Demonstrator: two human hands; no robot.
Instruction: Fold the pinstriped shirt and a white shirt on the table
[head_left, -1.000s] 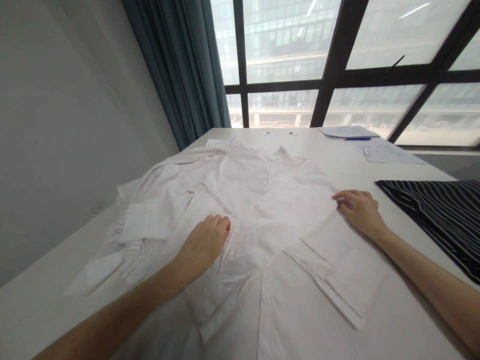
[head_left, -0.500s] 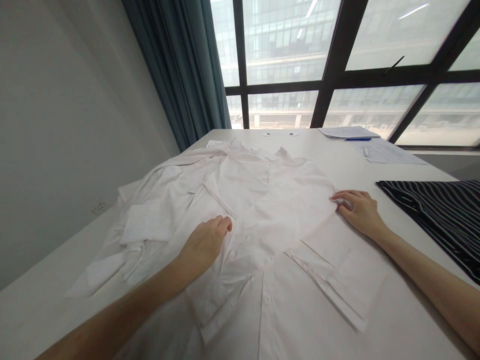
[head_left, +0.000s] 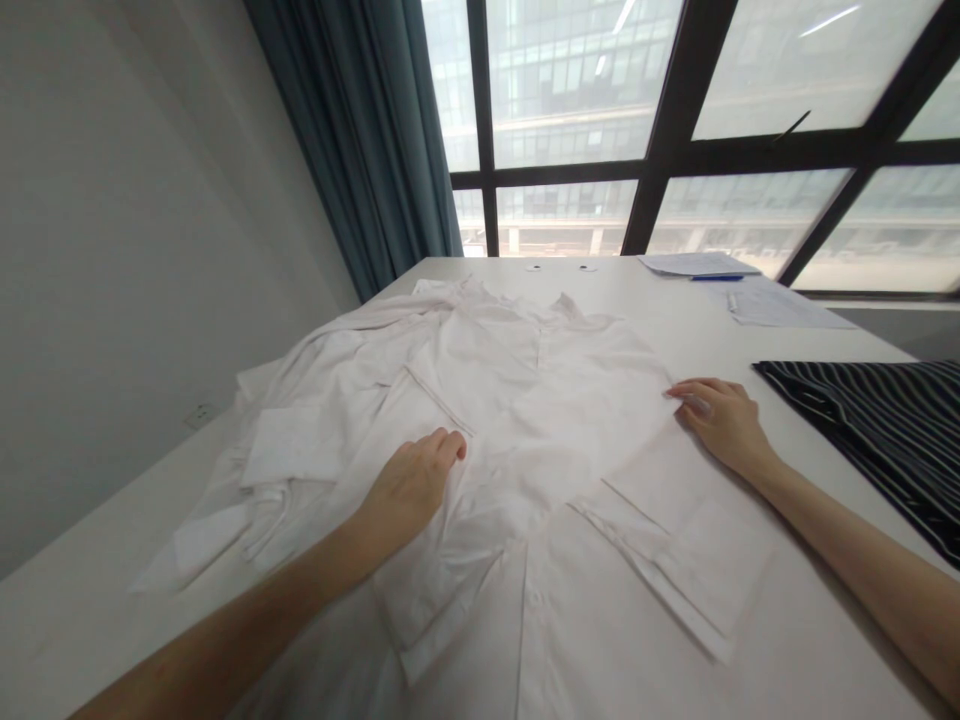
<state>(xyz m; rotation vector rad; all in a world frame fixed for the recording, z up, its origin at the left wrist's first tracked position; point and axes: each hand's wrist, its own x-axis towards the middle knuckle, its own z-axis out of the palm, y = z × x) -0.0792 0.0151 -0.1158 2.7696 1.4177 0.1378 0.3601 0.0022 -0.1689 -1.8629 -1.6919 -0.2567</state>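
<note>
A white button-up shirt (head_left: 555, 430) lies spread on the table, its collar at the far end and its sleeves folded in over the front. My left hand (head_left: 412, 485) is closed on the cloth at the shirt's left side, near a sleeve seam; its fingertips are partly hidden. At the right edge, by the bend of the other sleeve, my right hand (head_left: 720, 420) pinches the fabric between thumb and fingers. The right cuff (head_left: 652, 570) lies across the lower front. More crumpled white clothing (head_left: 300, 440) sits to the left.
A dark striped garment (head_left: 877, 430) lies on the right of the white table (head_left: 712, 345). Papers (head_left: 780, 302) and a blue pen (head_left: 716, 278) are at the far right. Behind stand a window (head_left: 570, 90) and a blue curtain (head_left: 367, 130); a wall (head_left: 135, 250) borders the left.
My right hand has shifted very slightly to the right with the shirt's edge. My left hand and the rest of the shirt look almost the same.
</note>
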